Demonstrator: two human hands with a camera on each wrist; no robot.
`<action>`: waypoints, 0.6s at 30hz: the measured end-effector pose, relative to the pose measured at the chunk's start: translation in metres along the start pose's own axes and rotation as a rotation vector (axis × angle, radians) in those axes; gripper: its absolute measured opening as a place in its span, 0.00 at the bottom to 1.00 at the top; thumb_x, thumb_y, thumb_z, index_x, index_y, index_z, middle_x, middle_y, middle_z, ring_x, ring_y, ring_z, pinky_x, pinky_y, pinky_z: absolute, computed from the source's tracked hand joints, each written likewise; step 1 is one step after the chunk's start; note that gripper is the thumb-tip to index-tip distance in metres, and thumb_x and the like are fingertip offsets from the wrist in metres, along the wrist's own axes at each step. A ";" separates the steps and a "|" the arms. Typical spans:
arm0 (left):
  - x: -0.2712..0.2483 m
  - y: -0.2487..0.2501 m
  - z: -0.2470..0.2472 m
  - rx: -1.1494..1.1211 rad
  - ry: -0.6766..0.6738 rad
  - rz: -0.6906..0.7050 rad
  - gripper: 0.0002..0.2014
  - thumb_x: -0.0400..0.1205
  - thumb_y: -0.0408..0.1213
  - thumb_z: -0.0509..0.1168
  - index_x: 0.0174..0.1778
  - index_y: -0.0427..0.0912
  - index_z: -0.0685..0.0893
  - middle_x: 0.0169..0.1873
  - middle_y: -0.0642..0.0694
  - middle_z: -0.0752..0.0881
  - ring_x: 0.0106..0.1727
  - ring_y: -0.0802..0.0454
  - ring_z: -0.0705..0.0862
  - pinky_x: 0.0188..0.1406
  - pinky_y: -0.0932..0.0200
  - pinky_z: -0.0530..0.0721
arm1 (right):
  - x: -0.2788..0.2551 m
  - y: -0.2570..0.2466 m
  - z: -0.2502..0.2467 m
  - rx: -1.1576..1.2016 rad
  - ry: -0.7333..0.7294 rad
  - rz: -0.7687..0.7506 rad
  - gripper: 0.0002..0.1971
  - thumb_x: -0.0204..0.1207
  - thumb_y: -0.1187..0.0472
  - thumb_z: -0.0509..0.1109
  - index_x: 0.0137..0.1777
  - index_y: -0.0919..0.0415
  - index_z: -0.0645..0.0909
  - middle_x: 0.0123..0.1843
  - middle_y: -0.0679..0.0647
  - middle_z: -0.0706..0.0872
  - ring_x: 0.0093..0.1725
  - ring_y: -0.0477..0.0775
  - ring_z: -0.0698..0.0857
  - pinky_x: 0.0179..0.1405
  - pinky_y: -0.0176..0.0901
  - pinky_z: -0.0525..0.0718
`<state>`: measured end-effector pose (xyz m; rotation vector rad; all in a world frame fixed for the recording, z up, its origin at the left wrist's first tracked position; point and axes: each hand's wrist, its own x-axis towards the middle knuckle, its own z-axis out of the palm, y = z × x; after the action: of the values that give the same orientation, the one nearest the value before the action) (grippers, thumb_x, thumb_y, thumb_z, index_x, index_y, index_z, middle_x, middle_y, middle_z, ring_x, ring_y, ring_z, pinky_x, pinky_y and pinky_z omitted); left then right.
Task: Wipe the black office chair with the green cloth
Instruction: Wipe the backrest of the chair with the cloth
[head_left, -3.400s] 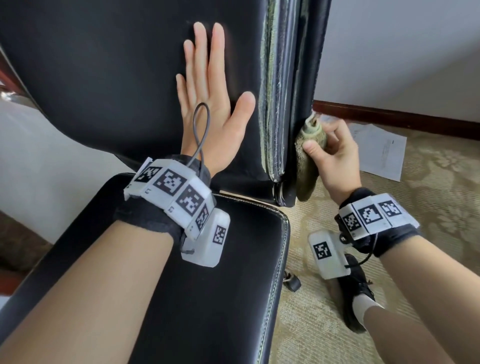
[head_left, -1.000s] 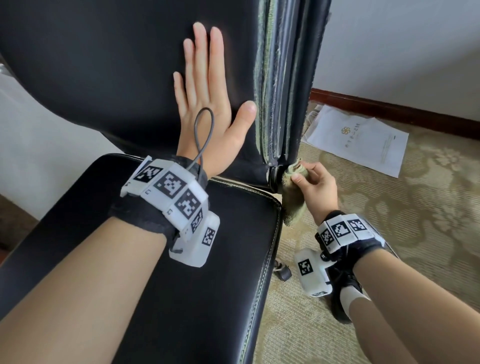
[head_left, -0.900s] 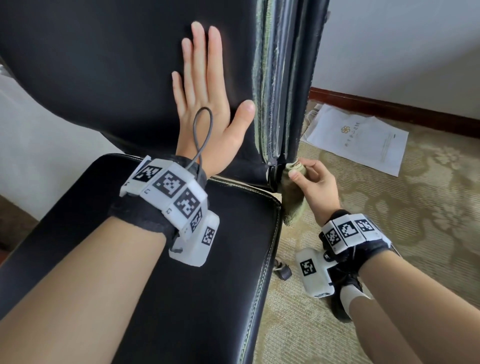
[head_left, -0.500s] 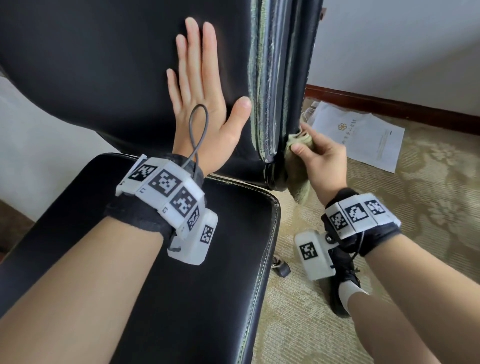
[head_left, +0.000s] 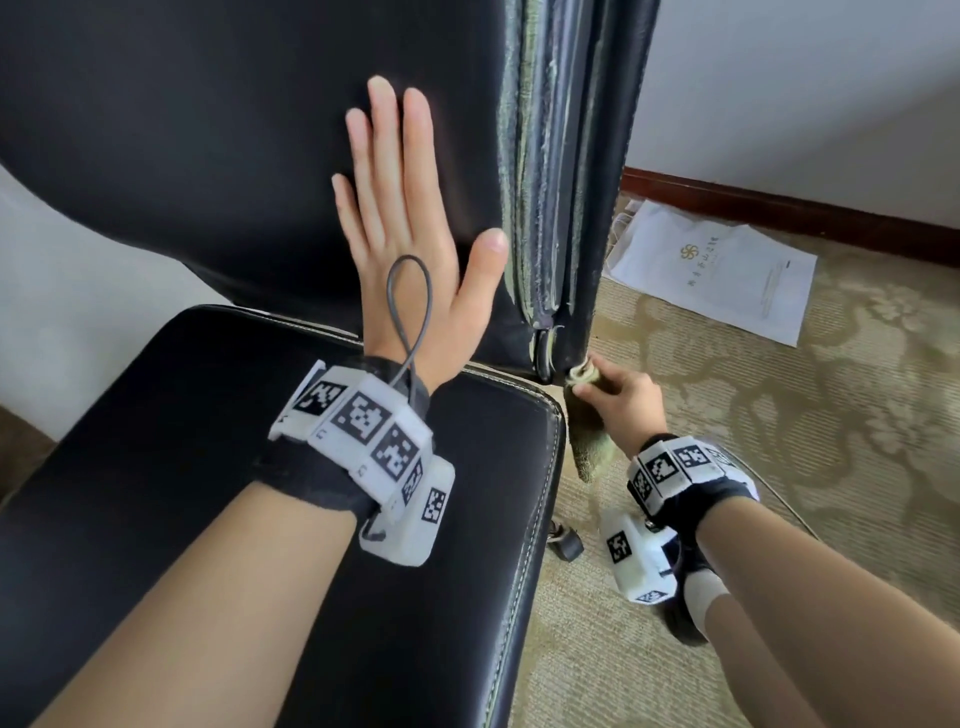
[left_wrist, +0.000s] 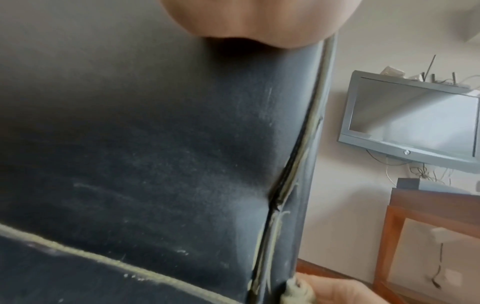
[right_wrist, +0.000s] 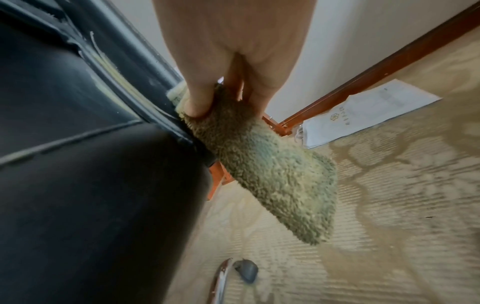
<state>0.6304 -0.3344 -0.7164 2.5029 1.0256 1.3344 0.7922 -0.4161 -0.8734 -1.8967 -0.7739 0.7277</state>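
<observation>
The black office chair fills the left of the head view, its seat below the backrest. My left hand lies flat with straight fingers against the front of the backrest. My right hand grips the folded green cloth and holds its top against the bottom of the backrest's worn right edge. In the right wrist view the cloth hangs down past the seat corner, thumb and fingers pinching its upper end. The left wrist view shows the backrest and its frayed seam.
A white paper sheet lies on the patterned carpet right of the chair, near a wooden baseboard. A chair caster and chrome leg sit under the seat. My shoe stands beside it. A wall monitor shows at the left wrist.
My right hand has slid the cloth down the backrest's right edge to its bottom by the seat corner, after having moved up half a second ago. The left hand stays flat on the backrest.
</observation>
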 end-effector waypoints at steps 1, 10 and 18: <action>-0.002 -0.003 0.001 0.015 -0.011 0.012 0.36 0.85 0.52 0.45 0.78 0.23 0.53 0.78 0.24 0.56 0.80 0.28 0.52 0.78 0.39 0.43 | 0.000 -0.001 0.000 0.019 0.016 -0.013 0.25 0.72 0.65 0.75 0.70 0.58 0.77 0.63 0.55 0.84 0.58 0.44 0.80 0.67 0.35 0.74; -0.008 -0.010 0.006 0.026 -0.027 0.042 0.43 0.83 0.60 0.36 0.77 0.21 0.54 0.77 0.21 0.57 0.79 0.26 0.54 0.77 0.36 0.44 | -0.003 -0.049 -0.014 0.435 0.145 -0.297 0.27 0.74 0.73 0.70 0.72 0.56 0.71 0.63 0.52 0.83 0.62 0.45 0.82 0.66 0.36 0.78; -0.007 -0.009 0.010 0.026 -0.026 0.028 0.43 0.83 0.60 0.36 0.77 0.20 0.55 0.77 0.22 0.57 0.79 0.28 0.53 0.77 0.36 0.43 | 0.004 -0.020 0.004 0.421 0.122 -0.132 0.25 0.73 0.78 0.68 0.70 0.63 0.74 0.51 0.43 0.88 0.49 0.33 0.84 0.65 0.41 0.80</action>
<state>0.6308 -0.3295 -0.7311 2.5559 1.0133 1.3000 0.7872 -0.4037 -0.8570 -1.4806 -0.6073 0.6287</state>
